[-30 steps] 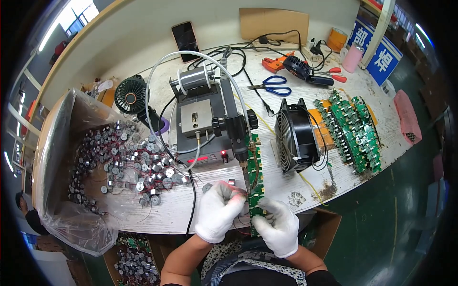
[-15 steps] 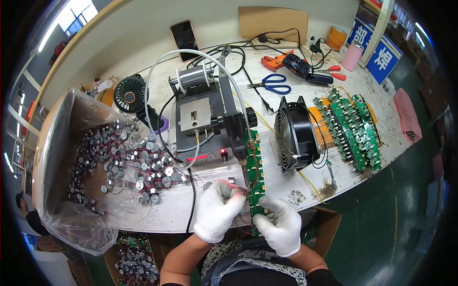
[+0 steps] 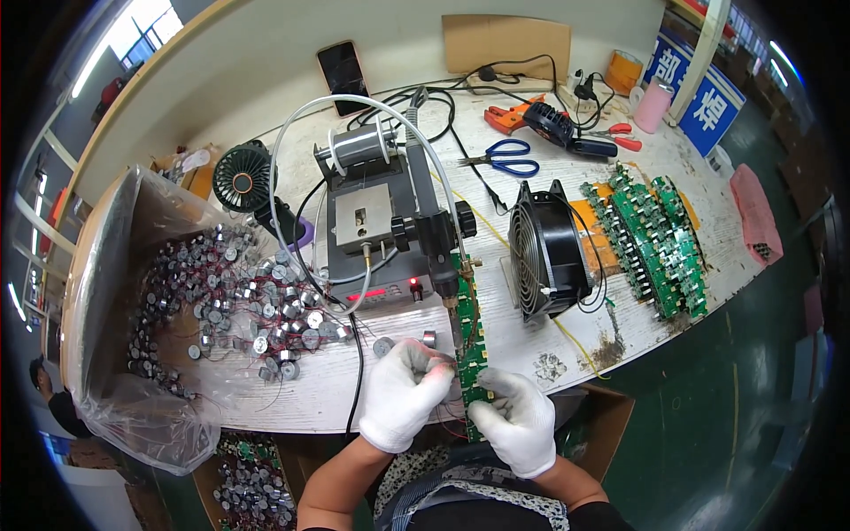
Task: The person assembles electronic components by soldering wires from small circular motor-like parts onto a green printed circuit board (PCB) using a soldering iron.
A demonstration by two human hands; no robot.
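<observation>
A long, narrow green circuit board point(image 3: 470, 350) lies under the soldering iron point(image 3: 447, 288), which is clamped upright on a stand. My left hand point(image 3: 403, 396), in a white glove, pinches at the board's left edge close to the iron's tip. Thin wires trail below its fingers, and the pinched end is mostly hidden. On the board's right edge my right hand point(image 3: 516, 420), also gloved, is closed with thumb and fingers gripping the strip. Just beyond my left hand sit two small round silver parts point(image 3: 383, 346).
A solder feeder point(image 3: 359, 265) with a wire spool point(image 3: 359, 146) stands behind my left hand. Many silver parts with red wires point(image 3: 257, 310) spill from a plastic-lined box point(image 3: 106, 292) at left. At right stand a black fan point(image 3: 553, 248) and stacked green boards point(image 3: 651, 239); blue-handled scissors point(image 3: 509, 159) lie behind.
The board has slid slightly left and nearer to me under the iron. My left hand has dropped a little, showing more of the two silver parts; my right hand has shifted slightly left.
</observation>
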